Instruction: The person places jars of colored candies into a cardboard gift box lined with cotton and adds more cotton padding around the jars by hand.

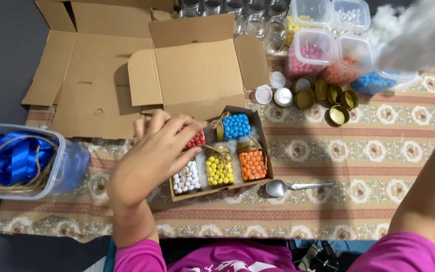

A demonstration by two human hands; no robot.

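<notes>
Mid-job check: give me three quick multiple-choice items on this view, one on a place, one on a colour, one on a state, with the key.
1. Where does the spoon lie?
A. right of the box
B. inside the box
C. in the blue tub

2. What colour are the beads in the jar nearest the spoon?
A. blue
B. orange
C. white

3. How is the left hand?
A. clenched on the spoon
B. fingers spread over the box's red jar
C. flat on the cloth

Key: 1 A, it rests on the cloth beside the box; 2 B, orange beads show; 3 B, the fingers cover that jar.
</notes>
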